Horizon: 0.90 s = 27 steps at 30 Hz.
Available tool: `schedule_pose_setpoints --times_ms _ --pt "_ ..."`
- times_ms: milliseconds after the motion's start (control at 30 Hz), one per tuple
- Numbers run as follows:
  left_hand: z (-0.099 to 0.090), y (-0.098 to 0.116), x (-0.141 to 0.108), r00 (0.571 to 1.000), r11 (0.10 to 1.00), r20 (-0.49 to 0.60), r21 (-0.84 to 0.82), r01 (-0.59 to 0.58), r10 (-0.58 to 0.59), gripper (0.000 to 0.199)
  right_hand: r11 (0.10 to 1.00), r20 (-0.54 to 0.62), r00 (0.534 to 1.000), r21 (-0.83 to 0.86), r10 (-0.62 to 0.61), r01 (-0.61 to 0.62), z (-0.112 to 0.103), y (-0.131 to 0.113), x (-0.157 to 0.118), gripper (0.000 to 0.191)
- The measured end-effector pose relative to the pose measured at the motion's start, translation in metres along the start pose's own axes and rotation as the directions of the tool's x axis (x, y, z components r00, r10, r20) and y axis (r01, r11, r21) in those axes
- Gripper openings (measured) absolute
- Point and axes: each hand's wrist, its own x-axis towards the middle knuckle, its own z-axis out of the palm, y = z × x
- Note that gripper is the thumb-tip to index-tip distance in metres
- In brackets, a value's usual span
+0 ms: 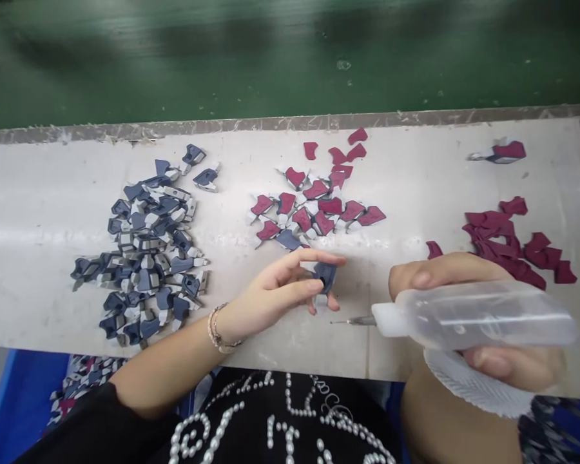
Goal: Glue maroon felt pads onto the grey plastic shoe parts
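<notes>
Between the thumb and fingers of my left hand [265, 293] is a small dark blue and grey plastic part [325, 276], held just above the table. My right hand [507, 367] grips a translucent squeeze bottle [493, 316] lying nearly level. Its thin needle tip [350, 321] points left, below and slightly right of the part, apart from it. Beyond my left hand lies a group of similar parts with dark red pieces on them [302, 219]. Loose dark red pieces [497, 238] lie behind my right hand.
A big heap of blue and grey parts [149, 251] covers the table's left side. One red-topped part [507, 151] lies alone at the back right. Behind the white table [241, 290] runs a green surface [290, 64]. A blue bin [19, 393] with mixed parts stands below, left.
</notes>
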Motion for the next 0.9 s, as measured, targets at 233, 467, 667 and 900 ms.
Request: schedule_pose_setpoints --times_ms 233,467,667,900 --pt "0.000 -0.005 -0.006 0.993 0.988 0.102 0.148 0.047 -0.062 0.095 0.922 0.188 0.967 0.376 -0.174 0.093 -0.004 0.014 0.009 0.043" --pt "-0.009 -0.014 0.003 0.951 0.978 0.241 0.030 -0.207 0.194 0.024 0.916 0.236 0.964 0.401 -0.125 0.020 -0.001 0.015 0.000 0.043" --pt "-0.005 -0.005 0.003 0.970 0.998 0.233 0.014 0.065 -0.067 0.043 0.941 0.140 0.984 0.334 -0.112 0.059 0.004 0.008 0.002 0.033" --pt "-0.001 -0.003 -0.001 0.975 0.990 0.171 0.061 0.130 -0.139 0.043 0.996 -0.055 0.995 0.043 -0.080 0.082 0.017 -0.016 -0.001 0.027"
